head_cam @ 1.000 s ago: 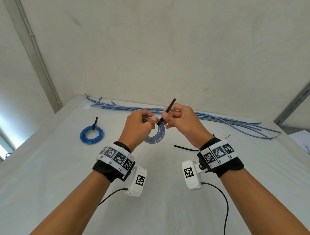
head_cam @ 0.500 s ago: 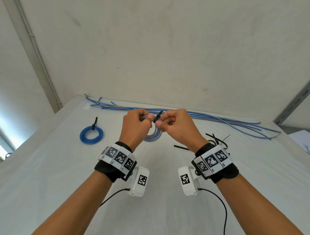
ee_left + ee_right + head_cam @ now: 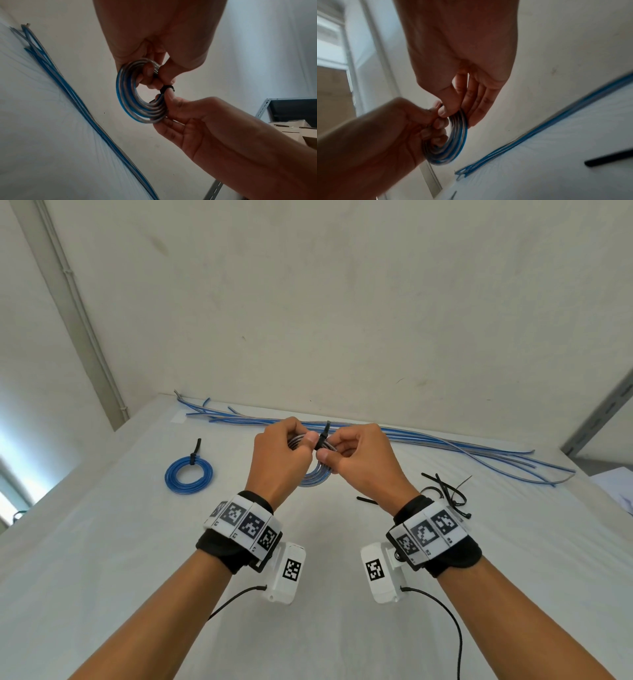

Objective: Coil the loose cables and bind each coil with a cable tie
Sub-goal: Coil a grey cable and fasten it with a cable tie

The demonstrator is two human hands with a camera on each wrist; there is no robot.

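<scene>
Above table (image 3: 102, 577): left hand (image 3: 279, 462) clamped on coil (image 3: 130, 94); right hand (image 3: 363, 465) pinching coil beside cable tie (image 3: 323, 438). Risk: pinch slips, loops spring apart, tie left slack.

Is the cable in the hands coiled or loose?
Coiled: the cable forms stacked loops held by the left hand and right hand, with a black cable tie round it.

Soft daylight enters from the left; the right wrist view is dim and motion-blurred, perhaps slightly defocused.
</scene>
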